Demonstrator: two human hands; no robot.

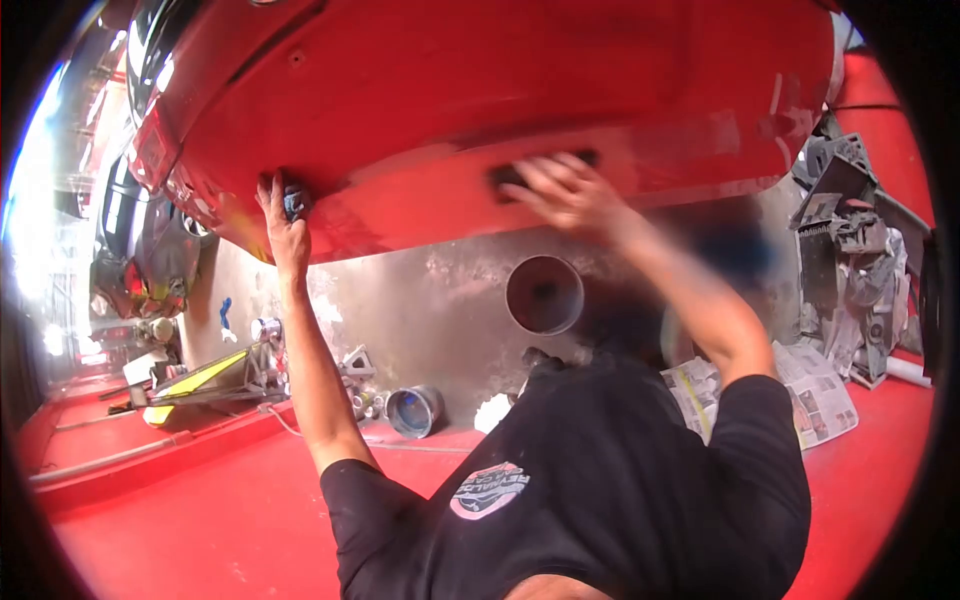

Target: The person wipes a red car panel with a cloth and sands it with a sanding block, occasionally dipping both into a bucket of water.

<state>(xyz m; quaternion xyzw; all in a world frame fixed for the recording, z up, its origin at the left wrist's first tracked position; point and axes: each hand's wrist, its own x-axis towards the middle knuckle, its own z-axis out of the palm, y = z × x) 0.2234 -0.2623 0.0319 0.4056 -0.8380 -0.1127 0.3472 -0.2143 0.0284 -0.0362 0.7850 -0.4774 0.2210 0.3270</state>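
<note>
A large glossy red car panel (430,90) spans the top of the view, with a duller, lighter red band along its lower part. My right hand (570,195), smeared by motion, presses a dark sanding block (508,182) flat against that band. Further left, my left hand (283,228) rests against the panel near its lower left edge. Its fingers point upward, and a crumpled dark blue-grey cloth (294,203) sits between fingers and thumb. Both arms reach forward from a black T-shirt.
Below the panel a round bucket (512,297) stands on the grey floor. A smaller dark bucket (428,408) lies tipped near cans. Newspaper sheets (825,400) lie at right beside stacked grey parts (862,240). A yellow-edged part (200,385) is at left, with another vehicle (145,240) behind.
</note>
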